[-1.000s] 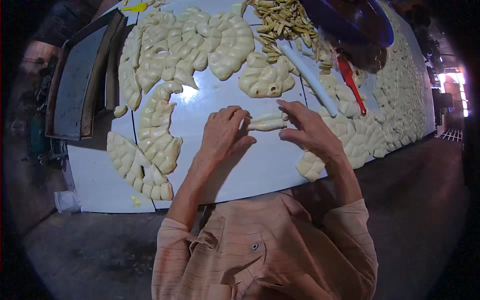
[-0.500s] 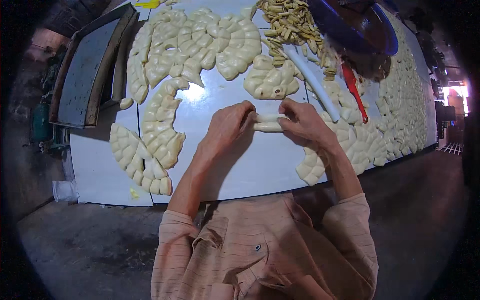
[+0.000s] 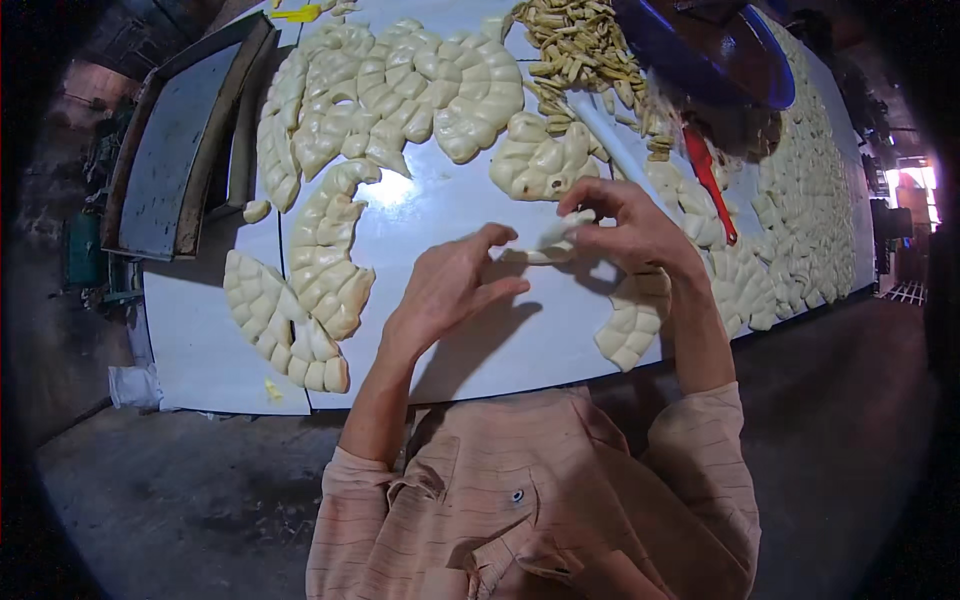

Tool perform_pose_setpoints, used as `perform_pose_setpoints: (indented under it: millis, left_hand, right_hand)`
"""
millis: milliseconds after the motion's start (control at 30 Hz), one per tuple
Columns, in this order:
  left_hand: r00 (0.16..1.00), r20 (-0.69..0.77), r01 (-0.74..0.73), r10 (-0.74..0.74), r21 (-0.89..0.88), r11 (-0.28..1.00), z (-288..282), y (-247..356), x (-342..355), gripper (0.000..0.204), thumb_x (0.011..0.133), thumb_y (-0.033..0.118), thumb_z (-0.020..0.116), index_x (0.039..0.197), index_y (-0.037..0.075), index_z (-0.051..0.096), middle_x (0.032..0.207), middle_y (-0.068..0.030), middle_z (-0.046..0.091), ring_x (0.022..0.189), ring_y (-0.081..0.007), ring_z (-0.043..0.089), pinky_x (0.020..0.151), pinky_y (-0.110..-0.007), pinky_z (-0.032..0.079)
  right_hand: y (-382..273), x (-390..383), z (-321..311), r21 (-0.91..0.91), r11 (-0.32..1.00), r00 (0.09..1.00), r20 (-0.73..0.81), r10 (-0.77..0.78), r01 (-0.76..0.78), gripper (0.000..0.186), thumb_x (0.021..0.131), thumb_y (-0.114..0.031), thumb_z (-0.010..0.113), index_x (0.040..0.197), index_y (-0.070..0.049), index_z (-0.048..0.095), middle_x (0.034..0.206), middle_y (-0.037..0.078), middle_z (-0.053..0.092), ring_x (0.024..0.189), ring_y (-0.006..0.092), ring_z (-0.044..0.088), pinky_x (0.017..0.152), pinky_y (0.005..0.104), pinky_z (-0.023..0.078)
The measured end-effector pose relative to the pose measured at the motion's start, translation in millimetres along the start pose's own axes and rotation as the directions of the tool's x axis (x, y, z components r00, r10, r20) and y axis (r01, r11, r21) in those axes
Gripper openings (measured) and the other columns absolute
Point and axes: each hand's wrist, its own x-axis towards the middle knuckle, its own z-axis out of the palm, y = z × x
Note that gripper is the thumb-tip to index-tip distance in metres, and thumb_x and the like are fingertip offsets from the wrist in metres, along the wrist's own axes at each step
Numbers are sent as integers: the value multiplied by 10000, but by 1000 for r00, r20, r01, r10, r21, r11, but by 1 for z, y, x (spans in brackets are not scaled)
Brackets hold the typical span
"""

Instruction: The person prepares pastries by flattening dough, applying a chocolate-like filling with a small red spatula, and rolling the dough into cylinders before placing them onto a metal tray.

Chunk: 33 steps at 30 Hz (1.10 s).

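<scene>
A small strip of pale dough is between my hands, above the white tabletop. My right hand pinches its right end, where a flap of the dough is lifted. My left hand is by the left end with thumb and fingers spread apart, not gripping it. Just beyond my hands lies a lump of scored dough. Another piece of dough rests below my right wrist, partly hidden by it.
Dough sections and a large joined sheet of dough pieces cover the left and far table. Yellow-brown slices are heaped at the back beside a dark blue basin. A white rod, red-handled tool and metal tray lie around.
My left hand has let go of the dough strip and opened, moving slightly down and left. My right hand has lifted and turned its end of the strip.
</scene>
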Motion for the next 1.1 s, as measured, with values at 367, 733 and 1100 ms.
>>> perform_pose_setpoints:
  millis: [367,733,1100]
  left_hand:
    - [977,-26,163,-211,-547,821,2,-9,21,525,916,242,789,1318,-41,602,957,-61,724,809,-102,659,627,-250,505]
    - [904,-59,194,-424,-826,530,10,-7,24,447,894,245,797,1223,21,591,1042,-70,730,893,-148,708,703,-290,563]
    - [924,-78,349,-375,-235,907,16,-19,42,409,933,414,711,1101,43,745,808,-68,717,715,-138,678,658,-307,510]
  right_hand:
    - [-15,18,38,113,991,976,-213,-53,78,579,910,-330,782,1389,-100,551,1134,99,670,938,163,665,801,330,533]
    - [28,2,71,-87,994,935,-343,-87,61,426,870,-219,758,1220,-28,610,910,122,712,836,188,667,753,336,532]
    - [34,6,28,-289,956,962,-269,-38,-43,264,948,-263,708,1066,-27,722,805,13,668,701,107,594,618,294,469]
